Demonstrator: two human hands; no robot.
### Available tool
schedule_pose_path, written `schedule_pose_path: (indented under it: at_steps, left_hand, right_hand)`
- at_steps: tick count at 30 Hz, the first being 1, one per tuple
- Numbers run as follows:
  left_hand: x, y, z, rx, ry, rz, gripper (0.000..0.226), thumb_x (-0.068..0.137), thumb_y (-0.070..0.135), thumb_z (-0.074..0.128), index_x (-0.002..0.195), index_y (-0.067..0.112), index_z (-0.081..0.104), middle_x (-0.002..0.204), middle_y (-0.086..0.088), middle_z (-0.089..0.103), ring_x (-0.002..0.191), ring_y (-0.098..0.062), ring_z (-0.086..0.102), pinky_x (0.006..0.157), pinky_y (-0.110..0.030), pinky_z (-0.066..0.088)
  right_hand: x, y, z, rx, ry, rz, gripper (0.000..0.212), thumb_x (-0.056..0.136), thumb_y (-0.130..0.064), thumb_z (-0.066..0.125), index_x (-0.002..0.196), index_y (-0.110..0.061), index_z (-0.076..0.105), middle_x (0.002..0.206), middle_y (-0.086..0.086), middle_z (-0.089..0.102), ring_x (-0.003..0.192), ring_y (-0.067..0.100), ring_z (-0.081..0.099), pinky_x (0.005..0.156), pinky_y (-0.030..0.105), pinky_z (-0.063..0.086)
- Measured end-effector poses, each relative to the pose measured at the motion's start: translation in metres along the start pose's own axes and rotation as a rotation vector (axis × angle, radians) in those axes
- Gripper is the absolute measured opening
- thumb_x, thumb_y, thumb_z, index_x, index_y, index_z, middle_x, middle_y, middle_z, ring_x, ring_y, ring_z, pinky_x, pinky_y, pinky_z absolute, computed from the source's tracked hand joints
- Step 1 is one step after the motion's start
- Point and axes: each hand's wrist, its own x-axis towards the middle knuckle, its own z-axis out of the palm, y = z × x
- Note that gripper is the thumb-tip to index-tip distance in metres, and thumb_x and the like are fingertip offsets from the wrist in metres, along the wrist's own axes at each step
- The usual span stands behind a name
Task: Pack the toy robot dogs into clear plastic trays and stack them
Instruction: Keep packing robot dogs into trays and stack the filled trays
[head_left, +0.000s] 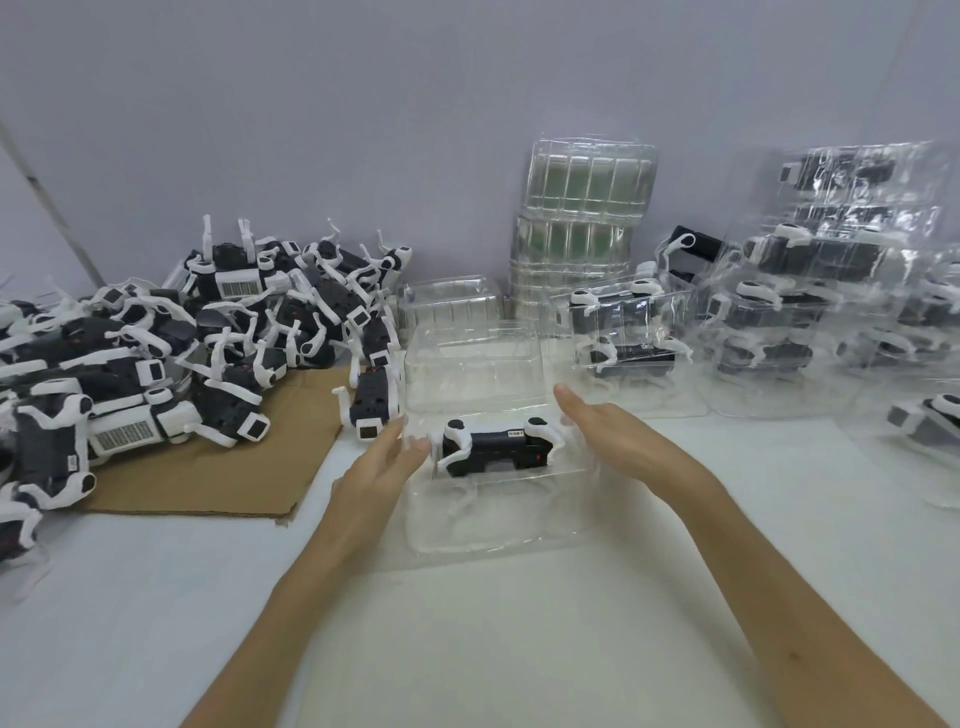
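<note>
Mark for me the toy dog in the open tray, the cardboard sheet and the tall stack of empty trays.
toy dog (498, 453), head view, on its black body.
cardboard sheet (208, 483), head view, on its bare front part.
stack of empty trays (587, 187), head view, on its upper front face.

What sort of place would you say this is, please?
Probably a packing bench in a toy factory or workshop: a heap of loose black-and-white toy robot dogs, a stack of empty clear plastic trays, and filled trays piled on the right.
</note>
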Motion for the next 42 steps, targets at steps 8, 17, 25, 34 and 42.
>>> schedule_pose_path:
  at_steps: [8, 17, 25, 34, 42]
  left_hand:
    - [-0.007, 0.017, -0.005, -0.211, 0.024, 0.082, 0.085, 0.074, 0.055, 0.066, 0.145, 0.062, 0.019, 0.158, 0.025, 0.025, 0.139, -0.013, 0.042, 0.085, -0.021, 0.05]
    - [-0.006, 0.017, -0.007, -0.252, 0.049, 0.124, 0.092, 0.076, 0.037, 0.083, 0.143, 0.059, 0.023, 0.136, 0.032, 0.041, 0.088, 0.009, 0.065, 0.083, -0.029, 0.05]
    - [-0.007, 0.018, -0.007, -0.196, 0.124, 0.159, 0.082, 0.085, 0.014, 0.075, 0.146, 0.046, 0.031, 0.135, 0.017, 0.049, 0.093, -0.001, 0.064, 0.074, -0.014, 0.049]
    - [-0.009, 0.019, -0.007, -0.208, 0.112, 0.202, 0.085, 0.076, 0.021, 0.079, 0.142, 0.049, 0.031, 0.131, 0.035, 0.043, 0.1, 0.008, 0.062, 0.078, -0.017, 0.049]
    - [-0.007, 0.018, -0.011, -0.348, 0.152, 0.13, 0.091, 0.057, 0.057, 0.083, 0.138, 0.05, 0.042, 0.128, 0.017, 0.063, 0.121, -0.01, 0.058, 0.082, -0.03, 0.049]
  right_hand:
    - [-0.002, -0.001, 0.008, 0.345, -0.148, -0.238, 0.078, 0.072, -0.083, 0.051, 0.144, -0.064, 0.025, 0.136, -0.035, 0.049, 0.098, 0.005, 0.069, 0.092, 0.03, 0.054]
    - [0.002, -0.003, 0.014, 0.37, -0.115, -0.351, 0.08, 0.075, -0.071, 0.068, 0.139, -0.072, 0.021, 0.118, -0.017, 0.067, 0.095, 0.002, 0.066, 0.097, 0.043, 0.053]
    - [0.002, -0.005, 0.02, 0.383, -0.045, -0.362, 0.094, 0.064, -0.076, 0.07, 0.143, -0.067, 0.022, 0.13, -0.018, 0.06, 0.098, 0.009, 0.068, 0.078, 0.026, 0.046]
    - [0.005, -0.004, 0.033, 0.41, 0.054, -0.364, 0.086, 0.074, -0.063, 0.066, 0.151, -0.048, 0.029, 0.127, -0.009, 0.061, 0.101, 0.011, 0.063, 0.079, 0.027, 0.044]
    - [-0.001, -0.013, 0.034, 0.507, 0.02, -0.376, 0.082, 0.077, -0.046, 0.077, 0.146, -0.042, 0.032, 0.121, -0.008, 0.06, 0.099, 0.006, 0.067, 0.076, 0.021, 0.049]
